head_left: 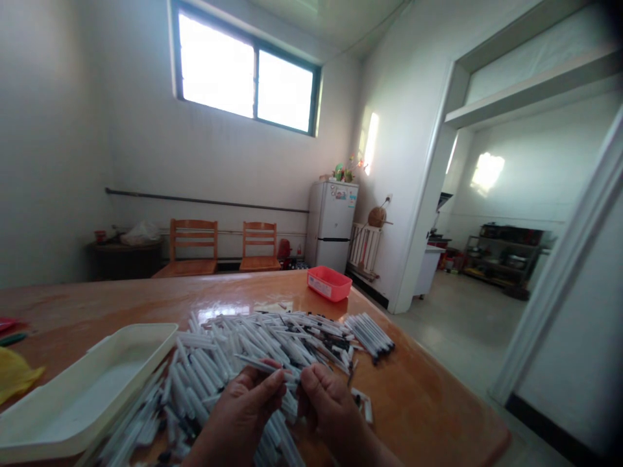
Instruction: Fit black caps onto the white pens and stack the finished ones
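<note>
My left hand point(243, 408) is closed on a slim white pen point(256, 364), which points up and to the left over a large heap of clear-white pen parts point(219, 344). Close beside it on the right, my right hand point(324, 399) is closed, its thumb and forefinger pinched at the pen's right end. A small dark piece shows between the two hands, too small to make out. To the right of the heap lies a neat row of pens with black caps point(370, 334).
A white tray point(97, 379) lies at the left, beside yellow cloth or plastic point(17, 375). Behind the heap stands a red-pink basket point(329, 284) near the table's far edge. Two wooden chairs point(193, 243) and a fridge point(337, 214) stand beyond the wooden table point(428, 402).
</note>
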A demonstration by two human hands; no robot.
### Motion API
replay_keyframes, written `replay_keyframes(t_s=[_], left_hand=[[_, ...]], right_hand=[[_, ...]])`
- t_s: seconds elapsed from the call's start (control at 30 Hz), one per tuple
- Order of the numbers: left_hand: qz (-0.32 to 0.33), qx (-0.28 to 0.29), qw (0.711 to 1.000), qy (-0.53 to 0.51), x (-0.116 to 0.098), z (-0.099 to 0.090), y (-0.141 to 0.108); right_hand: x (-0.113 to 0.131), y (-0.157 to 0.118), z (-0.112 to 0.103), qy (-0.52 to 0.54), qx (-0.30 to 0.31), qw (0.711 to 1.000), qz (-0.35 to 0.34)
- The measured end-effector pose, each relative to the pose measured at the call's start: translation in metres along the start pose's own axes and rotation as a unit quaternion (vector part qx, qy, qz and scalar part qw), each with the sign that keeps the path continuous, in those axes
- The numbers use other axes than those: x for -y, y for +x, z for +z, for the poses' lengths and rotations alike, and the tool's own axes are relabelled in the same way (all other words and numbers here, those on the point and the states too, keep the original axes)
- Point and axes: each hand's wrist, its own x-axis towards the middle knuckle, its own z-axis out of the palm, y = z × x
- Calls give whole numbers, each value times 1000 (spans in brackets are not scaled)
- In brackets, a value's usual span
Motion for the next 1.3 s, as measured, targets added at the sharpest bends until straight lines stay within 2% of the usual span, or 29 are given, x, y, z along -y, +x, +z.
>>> replay_keyframes(t_s=[0.13,0.27,0.37,0.6,0.8,0.9,1.0,1.1,1.2,1.3], left_hand=[[7,9,1000,14,-1,-1,0],[5,23,999,27,-3,0,-1],[2,34,999,41,-4,1,-1],[9,31,998,51,0,-4,2],[7,79,996,36,0,-5,2],[-9,91,995,44,0,-7,4],[-6,64,995,72,-2,-8,5],[-3,22,996,92,-9,-7,1],[-8,4,995,99,-17,-3,-6],[5,-8,991,134,-22,1,-12]], right_hand=[[4,-2,-1,-1,7,1000,-2],[11,-2,-3,83,71,992,56],[13,-2,-2,81,103,990,61],[8,-3,3,44,74,996,24],[7,-3,-3,89,138,985,53],[2,0,-2,95,143,983,59],[0,2,-3,87,100,990,52],[9,0,-14,77,-22,997,18],[26,-5,-35,81,-127,989,-10],[40,-12,-62,81,-165,983,-4]])
